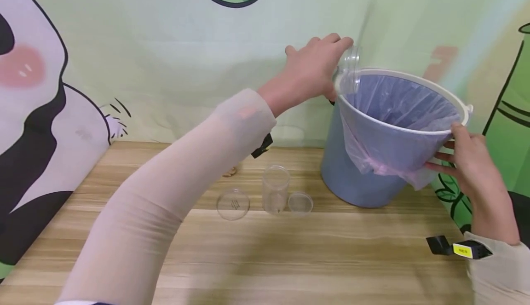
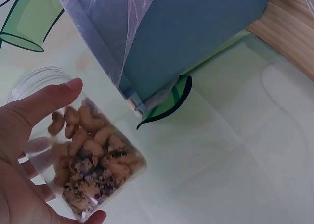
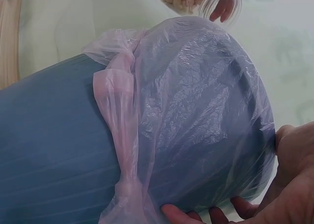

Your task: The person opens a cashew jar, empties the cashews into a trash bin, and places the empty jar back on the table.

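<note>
My left hand (image 1: pixel 312 72) holds a clear plastic jar (image 2: pixel 100 148) at the left edge of the bin's rim. Cashews (image 2: pixel 81 126) and darker crumbly bits fill much of it, as the left wrist view shows. The jar is tilted, its uncovered mouth near the bin's opening. My right hand (image 1: pixel 476 171) grips the white rim at the right side of the blue bin (image 1: pixel 352 181), thumb on top and fingers along the outside. The bin leans slightly on the table. A thin pinkish plastic bag (image 3: pixel 196 96) lines it, folded over the rim and knotted in front.
On the wooden table (image 1: pixel 290 259), left of the bin, stand a clear jar (image 1: pixel 275 190) and two round clear lids (image 1: pixel 233 205). A small brown item (image 1: pixel 230 172) is partly hidden behind my left sleeve. A printed backdrop (image 1: pixel 174 43) rises close behind.
</note>
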Motion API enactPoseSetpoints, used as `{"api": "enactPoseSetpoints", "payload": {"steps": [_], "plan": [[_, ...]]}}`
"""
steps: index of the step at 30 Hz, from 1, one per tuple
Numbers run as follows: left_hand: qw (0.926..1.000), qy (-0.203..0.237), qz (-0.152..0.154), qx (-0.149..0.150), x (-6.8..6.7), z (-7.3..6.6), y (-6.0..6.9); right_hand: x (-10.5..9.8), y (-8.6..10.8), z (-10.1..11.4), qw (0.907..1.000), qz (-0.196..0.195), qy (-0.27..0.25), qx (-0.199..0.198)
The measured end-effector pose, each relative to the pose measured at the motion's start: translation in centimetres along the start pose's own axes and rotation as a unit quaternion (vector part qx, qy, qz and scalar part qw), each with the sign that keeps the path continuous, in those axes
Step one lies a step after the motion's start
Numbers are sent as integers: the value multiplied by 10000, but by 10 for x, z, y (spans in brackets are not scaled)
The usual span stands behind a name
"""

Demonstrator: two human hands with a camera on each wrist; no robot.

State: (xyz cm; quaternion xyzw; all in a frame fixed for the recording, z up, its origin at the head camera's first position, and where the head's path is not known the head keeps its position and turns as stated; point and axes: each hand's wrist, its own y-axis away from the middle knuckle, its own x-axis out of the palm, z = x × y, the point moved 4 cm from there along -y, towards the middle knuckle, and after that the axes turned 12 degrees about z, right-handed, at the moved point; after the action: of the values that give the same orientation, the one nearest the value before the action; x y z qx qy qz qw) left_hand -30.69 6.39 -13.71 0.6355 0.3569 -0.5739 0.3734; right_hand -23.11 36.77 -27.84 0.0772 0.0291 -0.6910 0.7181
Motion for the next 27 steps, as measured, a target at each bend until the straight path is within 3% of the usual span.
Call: {"api": "enactPoseSetpoints", "payload": {"steps": [6,11,17,27], "plan": [[9993,-376,-85,-14,-4,-6,-2,1,-3,5,9998,150,-69,-80],[9985,-545,-96,-11,-7,-11,-6,0,-5,7,9997,-80,249,-4],[9962,-865,-69,30,-2,-17,-9,-2,-4,4,9996,-187,152,115],[9892,-1413,-392,74,4,-23,-10,-1,-7,4,9996,-51,234,128]]}}
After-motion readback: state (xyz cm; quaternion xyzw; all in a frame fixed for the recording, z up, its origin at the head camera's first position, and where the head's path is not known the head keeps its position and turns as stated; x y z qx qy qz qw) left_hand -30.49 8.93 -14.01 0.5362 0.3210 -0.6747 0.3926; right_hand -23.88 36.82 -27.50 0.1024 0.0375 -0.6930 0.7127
